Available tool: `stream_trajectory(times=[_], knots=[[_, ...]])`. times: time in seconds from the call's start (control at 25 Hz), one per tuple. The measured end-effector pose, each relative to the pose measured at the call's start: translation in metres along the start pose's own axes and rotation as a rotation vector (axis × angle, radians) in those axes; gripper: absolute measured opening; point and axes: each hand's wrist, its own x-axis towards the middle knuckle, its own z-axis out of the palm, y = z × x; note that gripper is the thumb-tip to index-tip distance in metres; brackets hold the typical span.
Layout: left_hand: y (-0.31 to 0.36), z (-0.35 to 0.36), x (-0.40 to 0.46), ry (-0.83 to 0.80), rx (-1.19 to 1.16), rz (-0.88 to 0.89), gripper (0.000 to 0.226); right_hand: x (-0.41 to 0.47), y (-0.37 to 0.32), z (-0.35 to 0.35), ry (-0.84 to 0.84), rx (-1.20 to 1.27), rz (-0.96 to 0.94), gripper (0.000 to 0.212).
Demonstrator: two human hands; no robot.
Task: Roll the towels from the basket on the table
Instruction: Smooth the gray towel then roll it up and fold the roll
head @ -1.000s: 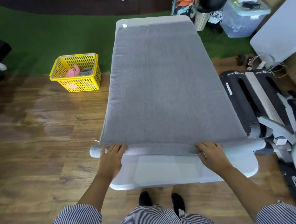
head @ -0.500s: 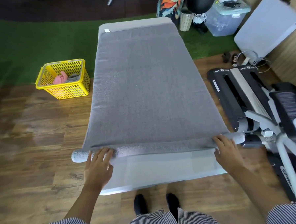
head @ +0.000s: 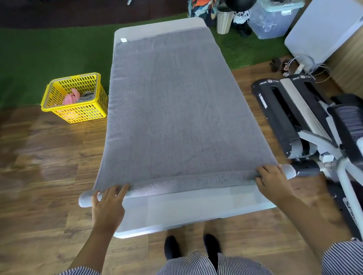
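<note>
Centrally, a grey towel [head: 175, 108] covers a white table [head: 192, 208], its near edge wound into a thin roll across the lower frame. The left hand [head: 108, 204] presses flat, straight fingers on the roll's left end; the right hand [head: 271, 181] curls its fingers over the right end. A yellow basket [head: 75, 98] with pink and grey cloths sits on the floor at middle left. An exercise machine [head: 314, 126] crowds the table's right side.
</note>
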Motion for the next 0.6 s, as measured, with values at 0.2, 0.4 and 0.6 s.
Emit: stream_trajectory(times=[0.2, 0.4, 0.6], knots=[[0.011, -0.003, 0.008, 0.073, -0.116, -0.082, 0.045, 0.01, 0.003, 0.002, 0.046, 0.045, -0.007, 0.022], [0.009, 0.004, 0.012, -0.007, -0.148, -0.019, 0.042, 0.011, 0.006, 0.003, -0.053, 0.035, -0.054, 0.043], [0.009, -0.005, 0.015, -0.07, -0.099, -0.02, 0.039, 0.016, 0.0, -0.01, -0.062, 0.037, -0.02, 0.02]])
